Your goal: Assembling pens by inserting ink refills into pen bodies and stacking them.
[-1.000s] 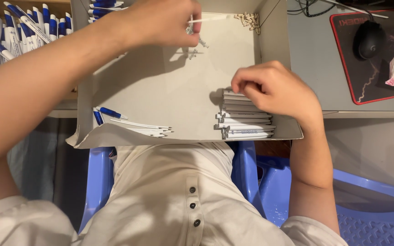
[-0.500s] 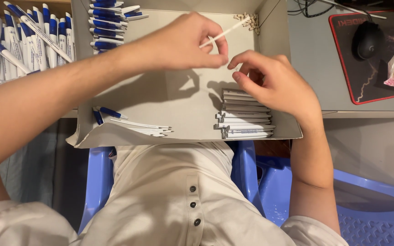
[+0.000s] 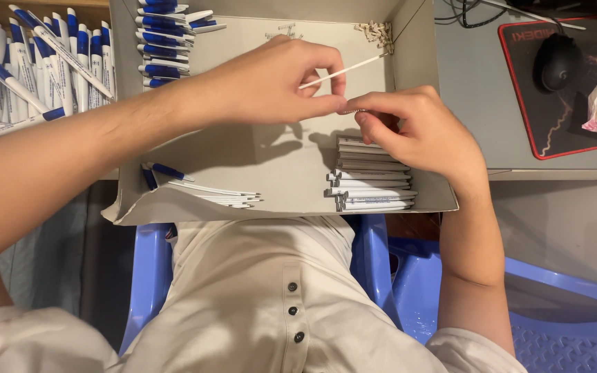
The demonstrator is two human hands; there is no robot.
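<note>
My left hand (image 3: 281,79) pinches a thin white refill (image 3: 343,71), its long axis slanting toward the frame's upper right; my right hand (image 3: 416,131) pinches a small spring (image 3: 352,111) at centre.

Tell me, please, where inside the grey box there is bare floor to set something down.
The widest bare patch of the cardboard box lies mid-floor, between the thin white refills near the front left and the stacked white barrels front right. The left hand and right hand hover above it. The back left is crowded with blue-and-white pens.
</note>
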